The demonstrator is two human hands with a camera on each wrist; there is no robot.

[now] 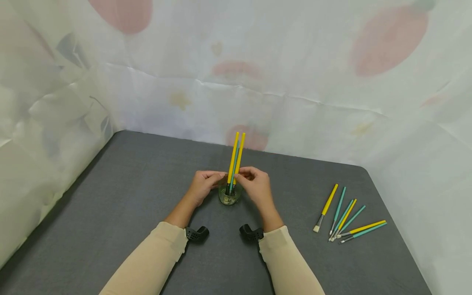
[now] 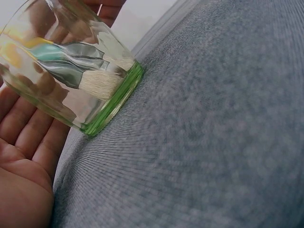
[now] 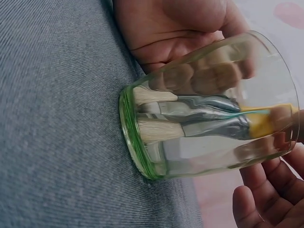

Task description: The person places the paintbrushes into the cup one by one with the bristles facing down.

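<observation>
Head view: a grey table [image 1: 147, 213] fills the lower half, with pale printed sheeting [image 1: 295, 73] hung behind it and down both sides. The landmark is the glass [image 1: 229, 196] near the table's middle, standing upright on its greenish base.

Both sleeves [image 1: 155, 258] come in from the near edge, and the hands meet at the glass. The left hand [image 1: 202, 186] is on its left and the right hand [image 1: 256, 185] on its right, each about equally close. Both have their fingers curled in toward the brush handles just above the rim. The right fingertips seem to pinch the yellow handles. Whether the left grips the handles, the rim, or only touches them I cannot tell.

Three brushes [image 1: 235, 162] stand in the glass, two yellow and one teal, bristles down. Their long axis runs nearly vertical, leaning slightly away from the person, and the handles rise between the two hands.

Well to the right of the glass, loose brushes [image 1: 348, 219] lie fanned on the table, handles pointing away and to the right.

The wrist views show white bristles [image 3: 154, 130] resting on the glass bottom. The glass distorts them, so the count is unclear there. Each palm is cut off at the frame edge, and no fingertip contact shows.
</observation>
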